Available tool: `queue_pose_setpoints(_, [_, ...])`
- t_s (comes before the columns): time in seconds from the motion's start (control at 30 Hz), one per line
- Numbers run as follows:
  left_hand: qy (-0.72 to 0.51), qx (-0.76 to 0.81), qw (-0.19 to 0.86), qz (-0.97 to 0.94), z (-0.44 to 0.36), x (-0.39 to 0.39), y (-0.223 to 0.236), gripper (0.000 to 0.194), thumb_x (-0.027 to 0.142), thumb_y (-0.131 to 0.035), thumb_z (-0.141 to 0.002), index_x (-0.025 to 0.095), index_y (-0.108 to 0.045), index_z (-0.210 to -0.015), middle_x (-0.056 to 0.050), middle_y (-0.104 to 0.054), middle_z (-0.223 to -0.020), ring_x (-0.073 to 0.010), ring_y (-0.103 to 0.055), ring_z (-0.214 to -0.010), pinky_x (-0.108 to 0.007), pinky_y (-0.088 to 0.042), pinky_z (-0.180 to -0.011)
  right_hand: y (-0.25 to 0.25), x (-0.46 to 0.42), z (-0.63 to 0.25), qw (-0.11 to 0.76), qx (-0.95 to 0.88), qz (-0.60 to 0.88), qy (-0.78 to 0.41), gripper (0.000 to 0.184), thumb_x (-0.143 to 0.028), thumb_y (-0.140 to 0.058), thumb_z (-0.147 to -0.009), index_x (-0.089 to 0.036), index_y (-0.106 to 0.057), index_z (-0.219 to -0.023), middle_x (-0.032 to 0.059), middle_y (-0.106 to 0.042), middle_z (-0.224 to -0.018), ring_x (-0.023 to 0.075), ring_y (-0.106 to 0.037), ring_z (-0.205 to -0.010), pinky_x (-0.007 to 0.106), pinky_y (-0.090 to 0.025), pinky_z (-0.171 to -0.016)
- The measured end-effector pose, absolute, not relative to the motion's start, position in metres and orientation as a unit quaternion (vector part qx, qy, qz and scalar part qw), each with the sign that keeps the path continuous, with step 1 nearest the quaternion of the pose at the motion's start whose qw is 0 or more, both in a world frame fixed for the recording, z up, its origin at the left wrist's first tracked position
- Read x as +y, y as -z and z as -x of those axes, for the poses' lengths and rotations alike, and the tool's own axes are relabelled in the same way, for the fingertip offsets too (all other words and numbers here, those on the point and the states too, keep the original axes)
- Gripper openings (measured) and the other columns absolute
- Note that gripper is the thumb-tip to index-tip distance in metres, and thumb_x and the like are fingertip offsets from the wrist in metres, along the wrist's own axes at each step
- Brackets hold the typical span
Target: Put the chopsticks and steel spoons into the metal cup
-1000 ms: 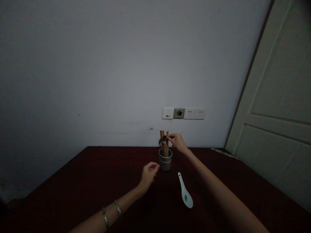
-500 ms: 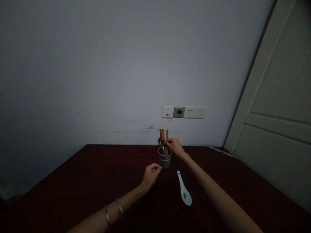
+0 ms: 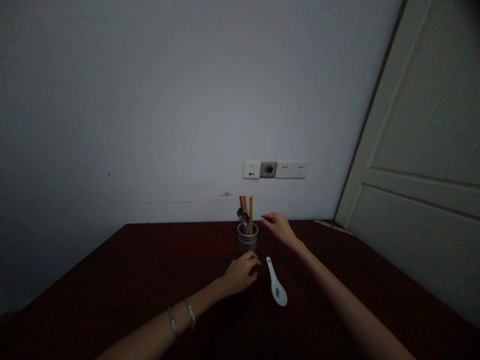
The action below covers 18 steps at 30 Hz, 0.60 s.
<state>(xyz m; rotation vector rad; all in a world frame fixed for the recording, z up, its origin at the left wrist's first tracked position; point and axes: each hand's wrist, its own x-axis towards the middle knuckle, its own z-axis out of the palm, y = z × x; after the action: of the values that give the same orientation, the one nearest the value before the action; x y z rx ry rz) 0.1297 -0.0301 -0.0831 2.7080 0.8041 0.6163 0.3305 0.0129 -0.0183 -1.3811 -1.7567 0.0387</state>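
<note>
A grey metal cup stands upright on the table, holding wooden chopsticks and metal spoons with their bowls up. Just right of the cup, my right hand is in the air, fingers a little apart and nothing visible in them. My left hand is in front of the cup, covering part of its base; its fingers are bent and apart, pointing at the handle of a white soup spoon. That spoon lies on the table with its bowl toward me and a blue mark in it.
The dark red table reaches back to a pale wall. Wall sockets sit above the cup. A panelled door rises at the right, and a flat pale strip lies near the table's back right corner.
My right hand has come off the metal spoon in the cup and moved right. My left hand has shifted right toward the white spoon. The view has turned slightly.
</note>
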Motion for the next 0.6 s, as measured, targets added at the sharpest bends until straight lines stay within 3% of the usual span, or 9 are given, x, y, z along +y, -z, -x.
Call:
queue_pose_setpoints(0.1, [-0.136, 0.198, -0.054, -0.969, -0.141, -0.030, 0.076, 0.039, 0.012, -0.043, -0.077, 0.019, -0.044, -0.115, -0.007, -0.045, -0.119, -0.0201, -0.042, -0.103, -0.026, -0.043, -0.067, 0.026, -0.017, -0.347, 0.443, -0.696, 0.564, -0.036, 0.028, -0.036, -0.052, -0.075, -0.015, -0.067, -0.087, 0.0086, -0.068, -0.086, 0.0201, -0.061, -0.076, 0.030, -0.046, -0.071])
queue_pose_setpoints(0.23, [-0.110, 0.097, -0.188, -0.971, -0.160, -0.027, 0.071, 0.035, 0.011, -0.040, -0.080, 0.016, -0.044, -0.115, -0.009, -0.045, -0.122, -0.0215, -0.042, -0.101, -0.028, -0.041, -0.069, 0.044, -0.059, -0.364, 0.434, -0.681, 0.586, -0.071, 0.028, -0.036, -0.052, -0.075, -0.015, -0.067, -0.086, 0.0082, -0.067, -0.085, 0.0193, -0.062, -0.074, 0.030, -0.047, -0.069])
queue_pose_setpoints(0.4, [-0.119, 0.032, -0.243, -0.962, -0.178, -0.020, 0.074, 0.028, 0.014, -0.039, -0.084, 0.019, -0.049, -0.109, -0.007, -0.050, -0.119, -0.0193, -0.045, -0.100, -0.028, -0.037, -0.073, 0.064, -0.103, -0.380, 0.401, -0.685, 0.599, -0.103, 0.027, -0.035, -0.051, -0.076, -0.016, -0.068, -0.085, 0.0071, -0.067, -0.081, 0.0181, -0.061, -0.073, 0.028, -0.046, -0.068])
queue_pose_setpoints(0.6, [-0.109, 0.006, -0.211, -0.971, -0.184, -0.015, 0.080, 0.021, 0.015, -0.046, -0.082, 0.021, -0.053, -0.100, -0.006, -0.057, -0.107, -0.0152, -0.046, -0.103, -0.026, -0.032, -0.079, 0.078, -0.138, -0.390, 0.392, -0.666, 0.619, -0.140, 0.028, -0.036, -0.050, -0.076, -0.017, -0.067, -0.085, 0.0070, -0.066, -0.079, 0.0173, -0.060, -0.067, 0.026, -0.047, -0.060])
